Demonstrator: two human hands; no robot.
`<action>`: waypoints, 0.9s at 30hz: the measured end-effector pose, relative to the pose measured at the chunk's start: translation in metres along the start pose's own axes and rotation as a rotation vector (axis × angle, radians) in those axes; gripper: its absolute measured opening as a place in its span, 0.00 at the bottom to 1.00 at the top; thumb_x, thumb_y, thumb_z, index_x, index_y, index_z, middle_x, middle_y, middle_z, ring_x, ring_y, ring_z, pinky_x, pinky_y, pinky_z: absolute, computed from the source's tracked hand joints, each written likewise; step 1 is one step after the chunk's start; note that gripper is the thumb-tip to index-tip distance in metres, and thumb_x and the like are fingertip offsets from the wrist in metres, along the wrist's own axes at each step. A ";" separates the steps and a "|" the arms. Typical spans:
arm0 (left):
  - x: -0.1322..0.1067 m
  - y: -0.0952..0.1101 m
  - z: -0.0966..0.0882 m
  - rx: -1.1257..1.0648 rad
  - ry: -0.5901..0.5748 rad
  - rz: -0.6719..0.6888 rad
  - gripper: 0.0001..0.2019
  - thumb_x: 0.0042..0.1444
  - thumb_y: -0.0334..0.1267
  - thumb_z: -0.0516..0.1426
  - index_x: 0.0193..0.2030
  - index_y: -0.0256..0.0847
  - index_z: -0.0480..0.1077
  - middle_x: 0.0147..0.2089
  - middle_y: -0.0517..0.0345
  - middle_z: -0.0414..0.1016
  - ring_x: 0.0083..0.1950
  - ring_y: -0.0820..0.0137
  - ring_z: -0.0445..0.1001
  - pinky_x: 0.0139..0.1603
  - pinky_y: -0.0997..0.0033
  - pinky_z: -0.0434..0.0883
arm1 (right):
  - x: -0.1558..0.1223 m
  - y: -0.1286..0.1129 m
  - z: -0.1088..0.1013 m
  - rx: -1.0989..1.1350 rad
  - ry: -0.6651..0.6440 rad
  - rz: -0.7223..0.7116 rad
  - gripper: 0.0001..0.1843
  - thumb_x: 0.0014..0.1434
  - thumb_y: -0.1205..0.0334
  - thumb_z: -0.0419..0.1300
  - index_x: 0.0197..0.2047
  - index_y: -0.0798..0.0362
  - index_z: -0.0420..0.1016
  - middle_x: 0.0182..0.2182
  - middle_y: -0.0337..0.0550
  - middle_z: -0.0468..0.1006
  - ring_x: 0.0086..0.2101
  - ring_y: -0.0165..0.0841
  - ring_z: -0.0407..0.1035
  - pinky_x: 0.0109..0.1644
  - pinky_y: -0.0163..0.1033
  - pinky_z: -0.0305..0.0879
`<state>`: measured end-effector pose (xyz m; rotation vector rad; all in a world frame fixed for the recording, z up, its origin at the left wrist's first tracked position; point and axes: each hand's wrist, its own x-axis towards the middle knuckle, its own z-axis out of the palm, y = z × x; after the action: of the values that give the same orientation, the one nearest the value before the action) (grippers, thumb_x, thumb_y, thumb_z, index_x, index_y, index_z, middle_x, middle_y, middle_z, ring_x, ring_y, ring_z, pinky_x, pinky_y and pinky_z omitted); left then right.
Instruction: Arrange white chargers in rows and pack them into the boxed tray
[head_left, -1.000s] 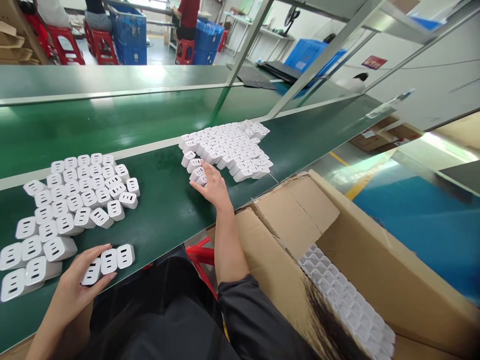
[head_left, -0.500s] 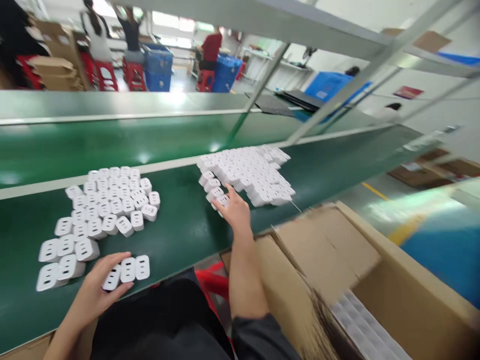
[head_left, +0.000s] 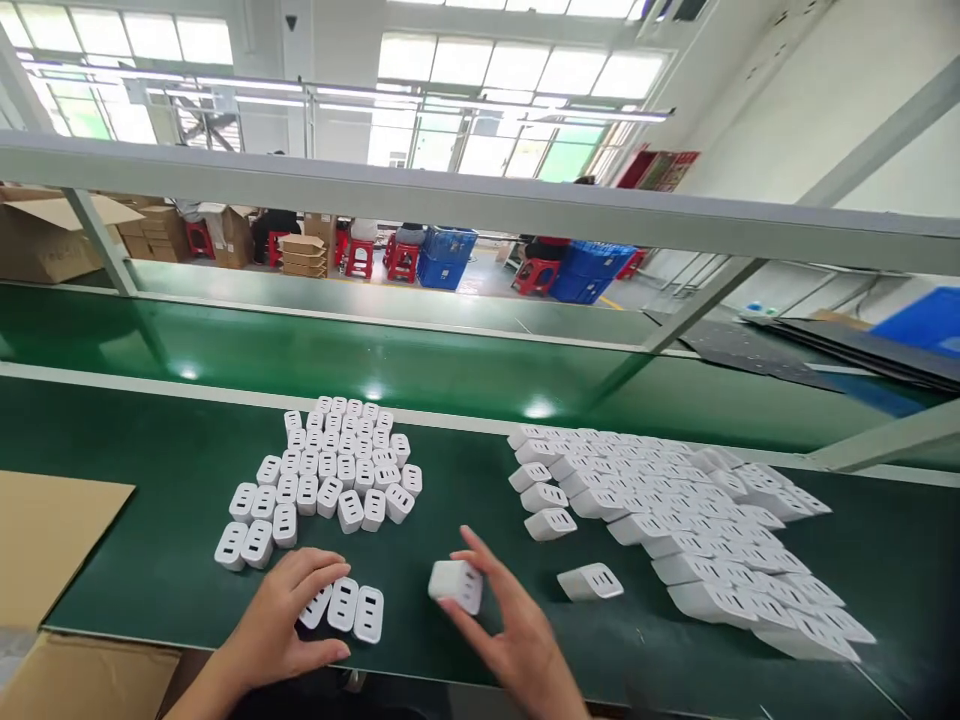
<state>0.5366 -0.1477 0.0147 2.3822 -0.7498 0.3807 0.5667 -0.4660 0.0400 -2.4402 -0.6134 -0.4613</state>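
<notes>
White charger blocks with slots in their end faces stand on the green bench. At the near edge, my left hand (head_left: 289,620) curls its fingers and thumb around the leftmost charger block (head_left: 316,607) of a short row, partly covering it. Two more blocks, a middle one (head_left: 343,604) and a right one (head_left: 368,614), stand beside it. My right hand (head_left: 517,630) grips a single charger block (head_left: 454,586) between thumb and fingers, its slots facing right. Right of that hand a lone charger block (head_left: 591,582) lies on the bench.
A cluster of charger blocks (head_left: 345,465) stands behind my left hand. A larger group (head_left: 675,520) spreads to the right. Cardboard (head_left: 60,540) lies at the left. A white frame rail (head_left: 480,205) crosses above the bench, with black sheets (head_left: 847,350) at the back right.
The view has turned left and lifted. My right hand has come away from the right-hand group towards the left, carrying one charger block. My left hand stays at the short row.
</notes>
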 end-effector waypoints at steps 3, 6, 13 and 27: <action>0.007 0.010 -0.005 0.110 0.035 0.081 0.30 0.55 0.54 0.63 0.62 0.45 0.65 0.56 0.48 0.76 0.55 0.58 0.75 0.55 0.57 0.74 | -0.006 -0.021 0.028 0.169 -0.137 -0.037 0.37 0.64 0.59 0.60 0.72 0.42 0.50 0.48 0.43 0.78 0.45 0.37 0.75 0.49 0.41 0.75; 0.017 0.021 -0.013 0.125 0.030 0.128 0.29 0.56 0.54 0.62 0.60 0.42 0.67 0.54 0.47 0.77 0.53 0.59 0.75 0.54 0.57 0.72 | -0.012 -0.034 0.040 0.275 -0.192 -0.012 0.40 0.63 0.58 0.62 0.72 0.41 0.47 0.52 0.46 0.75 0.50 0.40 0.72 0.54 0.47 0.72; 0.030 0.024 -0.013 0.109 -0.122 0.105 0.29 0.58 0.55 0.60 0.60 0.40 0.68 0.55 0.48 0.77 0.54 0.61 0.75 0.53 0.60 0.71 | -0.018 -0.041 0.038 0.293 -0.292 0.020 0.42 0.64 0.59 0.61 0.74 0.41 0.42 0.59 0.48 0.72 0.56 0.44 0.68 0.60 0.55 0.65; 0.031 0.021 -0.007 0.061 -0.136 0.093 0.22 0.59 0.53 0.60 0.55 0.42 0.72 0.48 0.53 0.81 0.44 0.67 0.77 0.47 0.66 0.72 | -0.016 -0.046 0.051 0.384 -0.224 -0.030 0.43 0.63 0.60 0.62 0.74 0.42 0.43 0.55 0.44 0.76 0.51 0.40 0.69 0.54 0.49 0.65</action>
<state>0.5482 -0.1699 0.0429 2.4558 -0.9252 0.2858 0.5383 -0.4066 0.0137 -2.1290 -0.7557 -0.0689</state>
